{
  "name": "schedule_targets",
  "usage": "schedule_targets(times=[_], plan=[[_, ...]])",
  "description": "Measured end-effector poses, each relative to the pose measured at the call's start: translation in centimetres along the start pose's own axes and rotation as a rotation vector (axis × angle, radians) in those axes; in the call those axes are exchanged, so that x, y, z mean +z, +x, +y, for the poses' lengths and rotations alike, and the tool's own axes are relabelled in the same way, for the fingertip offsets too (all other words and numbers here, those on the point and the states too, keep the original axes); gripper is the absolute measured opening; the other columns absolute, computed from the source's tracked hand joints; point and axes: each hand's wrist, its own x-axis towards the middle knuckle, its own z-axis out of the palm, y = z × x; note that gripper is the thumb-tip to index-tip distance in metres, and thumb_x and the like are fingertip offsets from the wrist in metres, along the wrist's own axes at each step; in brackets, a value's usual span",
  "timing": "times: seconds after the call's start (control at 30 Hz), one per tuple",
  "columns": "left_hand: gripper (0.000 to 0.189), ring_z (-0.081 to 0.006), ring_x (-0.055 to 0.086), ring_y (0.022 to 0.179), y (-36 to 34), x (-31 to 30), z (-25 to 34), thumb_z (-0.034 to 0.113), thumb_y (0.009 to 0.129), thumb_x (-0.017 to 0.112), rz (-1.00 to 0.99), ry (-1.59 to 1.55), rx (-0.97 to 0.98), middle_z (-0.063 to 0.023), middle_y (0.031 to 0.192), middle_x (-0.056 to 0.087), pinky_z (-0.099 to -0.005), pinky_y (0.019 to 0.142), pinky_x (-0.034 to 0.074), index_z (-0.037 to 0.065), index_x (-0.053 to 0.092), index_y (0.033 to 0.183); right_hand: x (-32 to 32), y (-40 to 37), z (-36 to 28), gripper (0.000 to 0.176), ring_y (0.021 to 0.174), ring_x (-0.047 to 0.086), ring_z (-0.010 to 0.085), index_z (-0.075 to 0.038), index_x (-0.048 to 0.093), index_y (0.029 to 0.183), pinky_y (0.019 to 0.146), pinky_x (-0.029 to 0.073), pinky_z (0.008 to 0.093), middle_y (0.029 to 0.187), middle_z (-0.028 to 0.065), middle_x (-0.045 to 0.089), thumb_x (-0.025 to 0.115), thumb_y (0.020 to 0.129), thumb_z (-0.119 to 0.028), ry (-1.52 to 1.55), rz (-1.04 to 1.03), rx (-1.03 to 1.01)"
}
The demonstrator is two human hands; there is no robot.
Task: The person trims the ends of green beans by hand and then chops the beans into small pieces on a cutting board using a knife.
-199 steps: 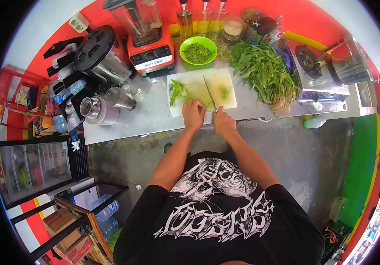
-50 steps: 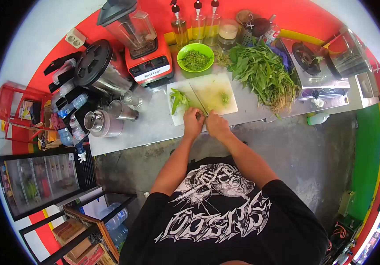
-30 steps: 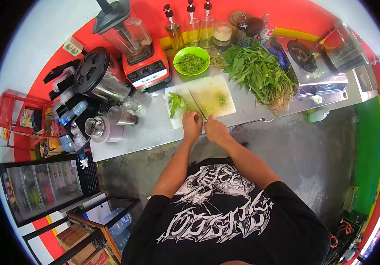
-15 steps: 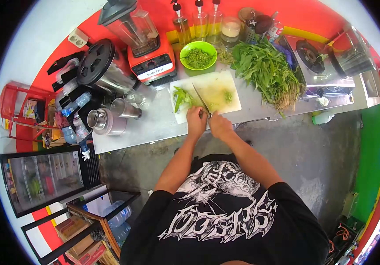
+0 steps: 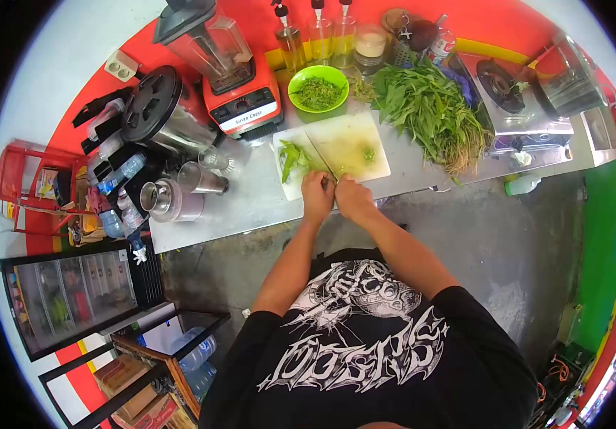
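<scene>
A knife (image 5: 320, 152) lies slanted over the white cutting board (image 5: 351, 131), its handle wrapped by my right hand (image 5: 353, 195). Close beside it, my left hand (image 5: 317, 193) is closed at the board's front edge; what its fingers hold is too small to make out. Green leafy pieces (image 5: 294, 159) rest on the board's left part, and a small heap of chopped greens (image 5: 369, 154) sits on the right part. Behind the board stands a green bowl (image 5: 318, 109) filled with chopped greens. A large bunch of leafy greens (image 5: 426, 107) with roots lies to the right.
At the back left are a red blender (image 5: 243, 107) and a steel container with a black lid (image 5: 152, 106). Pump bottles (image 5: 319, 41) line the wall. A metal cup (image 5: 202, 179) stands left of the board. A stove (image 5: 530, 121) is at the right.
The knife blade has tilted slightly further left, and my right hand has shifted a little left, closer to my left hand. The whole view has moved slightly.
</scene>
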Motion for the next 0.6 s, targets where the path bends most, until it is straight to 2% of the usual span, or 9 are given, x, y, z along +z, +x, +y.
schedule_targets(times=[0.13, 0.43, 0.5, 0.6], plan=[[0.01, -0.0346, 0.056, 0.081, 0.0, -0.2, -0.2, 0.004, 0.079, 0.068, -0.007, -0.026, 0.002, -0.0146, 0.083, 0.058, -0.0461, 0.073, 0.044, 0.001, 0.064, 0.087, 0.4, -0.7, 0.2, 0.027, 0.096, 0.072, 0.0395, 0.005, 0.053, 0.112, 0.084, 0.058, 0.0485, 0.104, 0.0275, 0.071, 0.057, 0.092, -0.013, 0.041, -0.009, 0.044], [0.009, -0.0355, 0.056, 0.082, 0.2, -0.1, 0.0, 0.003, 0.078, 0.067, -0.012, -0.007, -0.028, -0.0153, 0.082, 0.058, -0.0465, 0.074, 0.045, 0.0, 0.063, 0.086, -0.4, -0.2, -0.1, 0.027, 0.094, 0.073, 0.0387, 0.006, 0.052, 0.112, 0.08, 0.059, 0.0465, 0.102, 0.0264, 0.071, 0.056, 0.093, -0.014, -0.052, 0.02, -0.03], [0.008, -0.0355, 0.056, 0.081, 0.3, -0.1, -0.1, 0.003, 0.078, 0.067, -0.009, -0.005, -0.024, -0.0152, 0.082, 0.058, -0.0466, 0.073, 0.044, 0.0, 0.063, 0.085, -0.9, -1.0, 0.0, 0.042, 0.098, 0.072, 0.0412, 0.008, 0.048, 0.121, 0.084, 0.058, 0.0495, 0.106, 0.0279, 0.07, 0.066, 0.086, -0.009, -0.031, -0.075, -0.028], [0.008, -0.0354, 0.055, 0.08, 0.0, 0.0, -0.2, 0.003, 0.078, 0.067, 0.001, -0.007, -0.044, -0.0154, 0.082, 0.058, -0.0469, 0.072, 0.044, 0.0, 0.062, 0.084, 0.1, -1.7, -0.1, 0.041, 0.098, 0.072, 0.0413, 0.007, 0.047, 0.121, 0.084, 0.058, 0.0494, 0.105, 0.0284, 0.07, 0.065, 0.087, -0.008, -0.029, -0.058, 0.035]])
